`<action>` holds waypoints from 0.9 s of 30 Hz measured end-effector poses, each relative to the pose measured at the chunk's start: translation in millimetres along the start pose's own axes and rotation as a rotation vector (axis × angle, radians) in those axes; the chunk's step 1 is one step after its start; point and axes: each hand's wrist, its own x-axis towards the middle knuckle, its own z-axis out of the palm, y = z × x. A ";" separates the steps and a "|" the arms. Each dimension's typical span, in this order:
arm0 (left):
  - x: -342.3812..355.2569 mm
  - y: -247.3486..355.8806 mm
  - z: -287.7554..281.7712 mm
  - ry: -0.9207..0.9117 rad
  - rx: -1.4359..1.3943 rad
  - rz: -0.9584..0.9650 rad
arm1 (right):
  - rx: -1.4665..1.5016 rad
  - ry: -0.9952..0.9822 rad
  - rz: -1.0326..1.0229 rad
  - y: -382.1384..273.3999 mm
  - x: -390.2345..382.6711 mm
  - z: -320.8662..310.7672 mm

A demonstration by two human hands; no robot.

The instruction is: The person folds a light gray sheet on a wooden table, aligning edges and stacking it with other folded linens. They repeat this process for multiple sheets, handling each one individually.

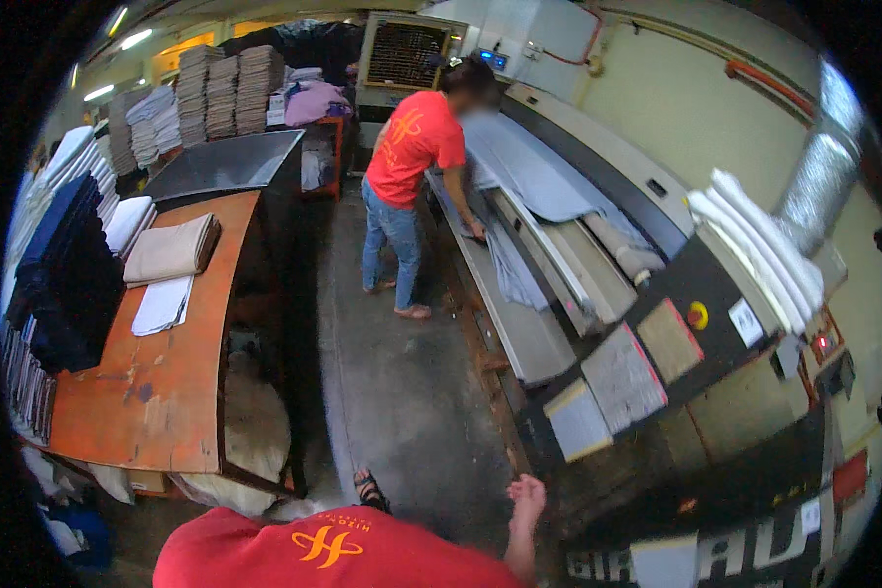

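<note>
My right hand (pixel 526 497) hangs low in front of me, beside the lower front of the long machine. Its fingers are loosely bent and a little apart, and nothing shows in them. My left hand is out of view, below the red shirt. Ahead, a co-worker in a red shirt (pixel 417 137) and jeans leans over the ironing machine (pixel 544 343). One of the co-worker's hands (pixel 474 229) is at a light blue-grey cloth (pixel 519 167), which spreads over the machine and hangs down its front.
An orange-topped table (pixel 171 412) at left carries a folded beige cloth (pixel 167 250), white cloths and a dark blue stack (pixel 64 269). Behind it stands a grey metal bin (pixel 225 165). Folded white cloths (pixel 755 250) lie on the machine's near end. A concrete floor aisle (pixel 382 392) runs between.
</note>
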 end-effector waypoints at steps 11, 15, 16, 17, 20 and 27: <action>118.0 339.8 -216.7 0.360 -0.428 0.531 | -0.121 -0.511 0.241 8.2 131.7 211.0; 141.8 326.8 -246.6 0.365 -0.413 0.412 | -0.538 -0.618 -0.006 42.5 167.2 231.9; 148.9 308.3 -244.9 0.371 -0.342 0.399 | -0.706 -0.613 -0.064 52.6 179.1 230.3; 154.8 284.6 -239.9 0.278 -0.460 0.370 | -0.758 -0.605 0.030 63.3 194.1 228.5; 153.4 202.9 -215.0 0.371 0.667 0.537 | -0.856 -0.622 0.063 92.4 251.5 218.8; 74.6 144.2 -174.7 0.219 -0.186 -0.323 | -0.860 -0.206 0.231 99.6 440.7 247.5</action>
